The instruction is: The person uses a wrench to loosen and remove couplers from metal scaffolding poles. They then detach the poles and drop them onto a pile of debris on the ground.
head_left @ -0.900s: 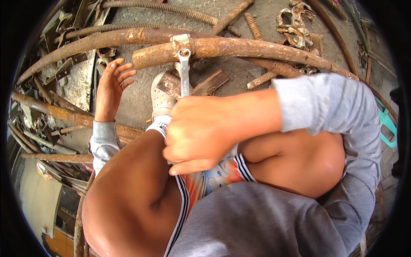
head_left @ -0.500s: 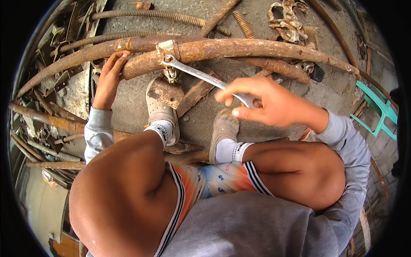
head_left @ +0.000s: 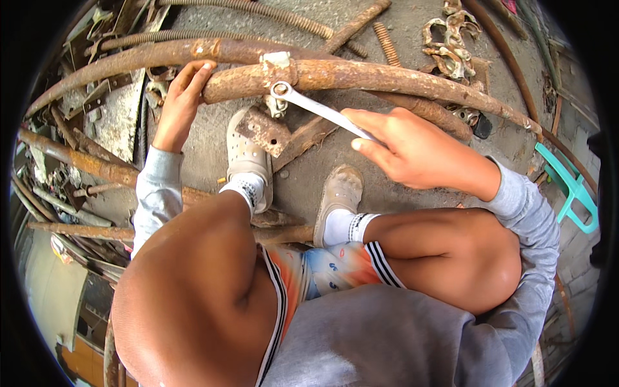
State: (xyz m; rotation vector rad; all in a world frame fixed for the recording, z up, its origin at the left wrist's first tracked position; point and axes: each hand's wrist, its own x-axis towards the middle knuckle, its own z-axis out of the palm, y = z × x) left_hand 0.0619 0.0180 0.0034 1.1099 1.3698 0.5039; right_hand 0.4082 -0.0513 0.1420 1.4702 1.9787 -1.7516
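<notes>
My right hand (head_left: 416, 148) grips the handle of a silver combination wrench (head_left: 322, 111), its fingers covering the far end. The wrench's ring end sits around a nut on a rusty clamp (head_left: 277, 68). This clamp is fixed round a rusty pipe (head_left: 361, 75) near its left end, with a pale lug on top and a bolt part hanging below. My left hand (head_left: 180, 106) holds that pipe end, fingers bent over it and the thumb side hidden. Another long rusty pipe (head_left: 142, 57) runs just behind.
Ribbed rods (head_left: 251, 9) lie beyond the pipes. Loose clamps (head_left: 448, 45) are heaped at far right. A turquoise plastic stool (head_left: 570, 190) stands at right. Metal scrap and pipes (head_left: 77, 155) crowd the left. A rusty plate (head_left: 261, 132) lies by my left shoe (head_left: 242, 151).
My right hand's fingers have closed more fully round the wrench handle. The pipe, clamp and wrench appear slightly farther right in view. My left hand stays on the pipe end.
</notes>
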